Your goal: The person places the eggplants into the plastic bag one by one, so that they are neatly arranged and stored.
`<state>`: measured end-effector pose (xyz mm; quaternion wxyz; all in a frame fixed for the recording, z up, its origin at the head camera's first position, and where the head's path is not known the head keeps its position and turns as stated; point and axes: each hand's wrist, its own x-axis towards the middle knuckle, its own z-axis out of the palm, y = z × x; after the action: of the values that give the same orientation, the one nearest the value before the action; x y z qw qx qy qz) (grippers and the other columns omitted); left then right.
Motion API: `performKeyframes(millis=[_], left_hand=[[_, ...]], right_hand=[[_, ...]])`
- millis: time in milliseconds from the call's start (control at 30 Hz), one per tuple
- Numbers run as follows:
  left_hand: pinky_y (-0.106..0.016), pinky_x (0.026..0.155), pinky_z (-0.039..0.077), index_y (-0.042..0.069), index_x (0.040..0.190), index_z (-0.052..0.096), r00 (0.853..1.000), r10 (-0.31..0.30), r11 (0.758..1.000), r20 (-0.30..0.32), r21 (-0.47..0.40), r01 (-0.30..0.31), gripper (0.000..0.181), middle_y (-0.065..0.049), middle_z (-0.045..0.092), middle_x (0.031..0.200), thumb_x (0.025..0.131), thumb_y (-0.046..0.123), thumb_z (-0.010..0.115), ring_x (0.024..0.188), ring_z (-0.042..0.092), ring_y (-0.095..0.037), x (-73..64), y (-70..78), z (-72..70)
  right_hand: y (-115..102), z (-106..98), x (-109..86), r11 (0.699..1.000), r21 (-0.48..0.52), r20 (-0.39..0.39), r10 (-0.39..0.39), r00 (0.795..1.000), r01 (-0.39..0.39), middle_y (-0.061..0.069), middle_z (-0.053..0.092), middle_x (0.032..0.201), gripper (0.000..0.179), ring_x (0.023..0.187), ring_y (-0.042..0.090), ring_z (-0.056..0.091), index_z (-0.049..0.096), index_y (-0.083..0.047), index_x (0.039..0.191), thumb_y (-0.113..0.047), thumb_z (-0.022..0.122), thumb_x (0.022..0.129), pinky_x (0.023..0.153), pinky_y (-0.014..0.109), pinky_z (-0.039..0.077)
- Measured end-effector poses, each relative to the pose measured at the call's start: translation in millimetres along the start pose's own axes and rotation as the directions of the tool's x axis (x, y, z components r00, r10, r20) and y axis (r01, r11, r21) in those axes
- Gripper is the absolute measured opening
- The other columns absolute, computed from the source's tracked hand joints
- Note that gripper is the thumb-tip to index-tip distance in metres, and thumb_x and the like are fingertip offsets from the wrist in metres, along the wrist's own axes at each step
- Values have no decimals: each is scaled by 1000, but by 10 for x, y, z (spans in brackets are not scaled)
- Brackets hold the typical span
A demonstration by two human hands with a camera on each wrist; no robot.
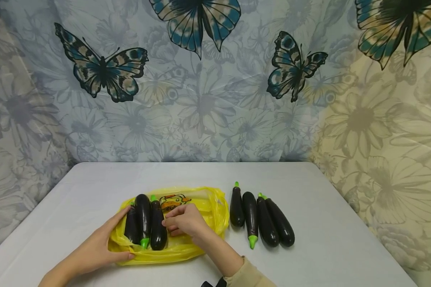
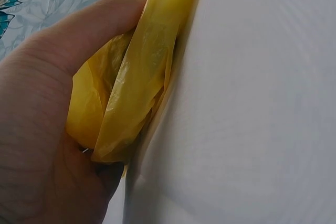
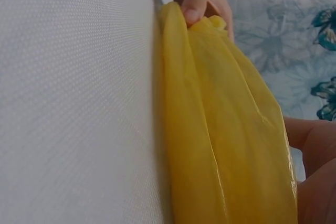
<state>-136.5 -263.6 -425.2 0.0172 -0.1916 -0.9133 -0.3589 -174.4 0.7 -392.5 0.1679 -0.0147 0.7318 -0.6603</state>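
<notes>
A yellow plastic bag [image 1: 181,255] lies with its mouth spread wide on the table. Inside it, three dark eggplants [image 1: 159,231] sit side by side at the left end. My left hand [image 1: 97,247] grips that end, thumb over the near edge and fingers on the far side; the left wrist view shows the thumb [image 2: 100,22] against the folded plastic. Over the bag's opening, my right hand [image 1: 186,221] has its bent fingertips against the rightmost eggplant's side. In the right wrist view the bag wall [image 3: 226,129] hides most of the right hand.
To the right of the bag, several more eggplants [image 1: 267,225] lie in a row on the white table [image 1: 330,247]. A small black object [image 1: 220,283] shows at the near edge, partly under the right sleeve. Behind the table hangs a butterfly-patterned cloth [image 1: 204,99].
</notes>
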Motion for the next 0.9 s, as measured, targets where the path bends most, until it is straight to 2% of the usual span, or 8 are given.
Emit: performKeyframes(millis=[667,800,900], left_hand=[[-74,97,29,21,159,18,1000,1,1000,2,6,-1,114,-27,30,152,71,46,86,133,31,-53,-3,-33,6],[-74,97,29,21,159,17,1000,-4,1000,7,6,4,114,-27,29,152,72,46,86,133,30,-53,0,-32,1],[-74,97,28,21,159,16,1000,-10,1000,12,3,10,115,-28,29,152,71,45,86,133,30,-54,4,-26,-3]], right_hand=[[-13,-18,2,1000,21,8,4,1000,-5,8,69,81,11,68,22,66,70,-2,88,-5,78,83,67,38,59],[-75,-66,-18,998,55,12,-20,1000,19,8,69,84,10,70,23,67,70,-1,89,-5,77,84,68,38,59],[-176,-172,-51,994,94,22,-54,998,52,9,69,88,11,78,30,69,70,1,92,-5,76,85,71,39,59]])
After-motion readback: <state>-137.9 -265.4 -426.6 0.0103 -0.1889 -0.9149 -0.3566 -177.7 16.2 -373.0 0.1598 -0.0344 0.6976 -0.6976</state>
